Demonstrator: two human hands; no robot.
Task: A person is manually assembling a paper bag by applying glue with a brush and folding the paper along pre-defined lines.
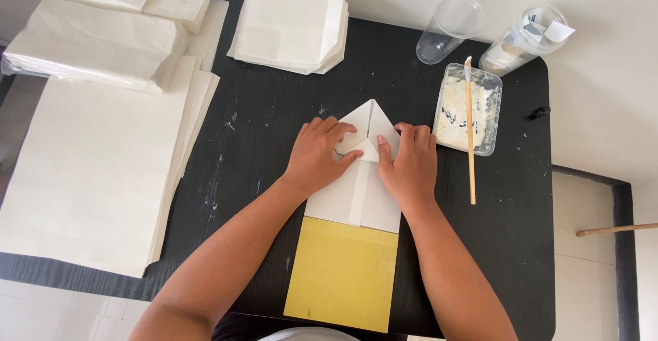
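White folded paper bag [356, 190] lies mid black table [274, 108], over a yellow cardboard sheet [343, 276] just below it. Left hand [319, 154] and right hand [410, 163] both press flat on the bag's pointed top, fingers bent, pinching the small folded flap between them. Right of bag: clear plastic tray of white paste [468, 108] with wooden brush [470, 128] across it. Above that, clear plastic cup [447, 29] and clear plastic jar with white paper tag [526, 39]. Above bag: stack of white folded bags [291, 26]. Left of bag: large white paper sheets [89, 169], plastic-wrapped white packs [89, 43].
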